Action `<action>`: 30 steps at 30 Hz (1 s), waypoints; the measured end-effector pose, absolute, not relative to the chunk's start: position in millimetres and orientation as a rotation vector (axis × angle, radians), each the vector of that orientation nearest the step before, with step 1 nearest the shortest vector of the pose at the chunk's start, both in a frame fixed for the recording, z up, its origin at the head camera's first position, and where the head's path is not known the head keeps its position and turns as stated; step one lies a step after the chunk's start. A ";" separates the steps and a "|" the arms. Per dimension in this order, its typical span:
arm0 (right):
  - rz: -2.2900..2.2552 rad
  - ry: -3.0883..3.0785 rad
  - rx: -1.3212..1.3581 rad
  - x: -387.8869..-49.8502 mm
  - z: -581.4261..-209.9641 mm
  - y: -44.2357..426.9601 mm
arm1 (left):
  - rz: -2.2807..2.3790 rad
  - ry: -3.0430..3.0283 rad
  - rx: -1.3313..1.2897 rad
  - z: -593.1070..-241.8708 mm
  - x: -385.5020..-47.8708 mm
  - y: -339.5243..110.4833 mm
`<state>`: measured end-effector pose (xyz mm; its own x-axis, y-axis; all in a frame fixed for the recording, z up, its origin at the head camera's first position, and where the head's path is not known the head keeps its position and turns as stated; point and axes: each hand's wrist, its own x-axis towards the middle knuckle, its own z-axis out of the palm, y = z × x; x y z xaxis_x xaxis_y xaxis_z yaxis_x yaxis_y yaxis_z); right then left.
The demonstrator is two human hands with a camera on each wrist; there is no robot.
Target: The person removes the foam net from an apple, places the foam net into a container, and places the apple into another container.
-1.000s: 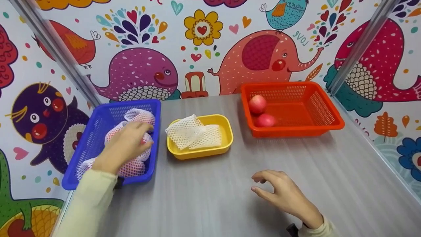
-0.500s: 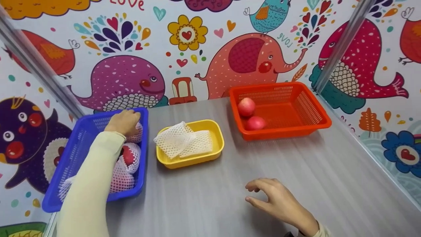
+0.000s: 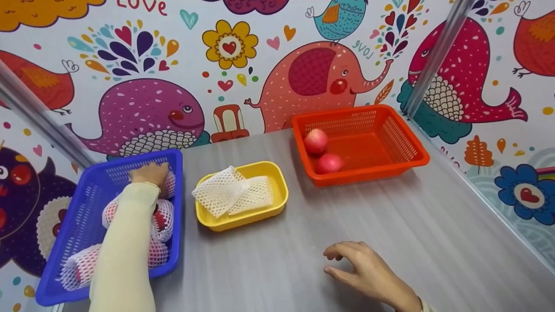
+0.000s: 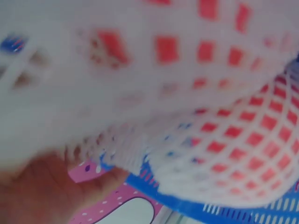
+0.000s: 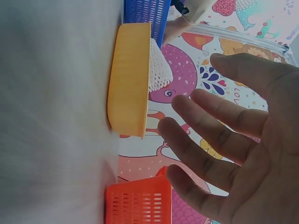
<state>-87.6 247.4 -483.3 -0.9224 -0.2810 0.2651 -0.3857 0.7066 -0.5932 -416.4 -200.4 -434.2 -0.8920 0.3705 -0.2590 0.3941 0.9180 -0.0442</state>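
Note:
My left hand [image 3: 149,175] reaches into the far end of the blue basket [image 3: 178,225], at a red, apple-like fruit in a white foam net [image 3: 171,185]. Its fingertips are hidden in the head view; the left wrist view shows the hand [image 4: 51,186] against the gathered end of a net [image 4: 121,154], its grip unclear. Several other netted fruits lie in this basket, one netted fruit [image 3: 80,266] at the near end. Over the grey table, my right hand [image 3: 368,271] hovers with relaxed, spread fingers, holding nothing.
A yellow tray [image 3: 243,222] in the middle holds loose white foam nets [image 3: 230,193]. At the back right stands a red basket [image 3: 368,171], with two bare pinkish-red fruits [image 3: 316,141] at its left end. Patterned walls [image 3: 269,26] enclose the table.
My left hand has moved from above the fruits to the blue basket's far end and lowered there. The head view has shifted. My right hand keeps nearly the same pose.

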 end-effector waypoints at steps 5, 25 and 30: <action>1.018 -2.727 0.576 -87.1 -486.3 248.1 | -0.125 2.805 0.473 -437.1 -413.2 -208.5; 1.044 -2.714 0.601 -94.0 -473.8 247.0 | -0.289 3.114 0.628 -374.0 -368.9 -193.6; 1.056 -2.697 0.634 -90.5 -471.2 244.8 | -0.214 3.134 0.638 -350.0 -329.2 -186.9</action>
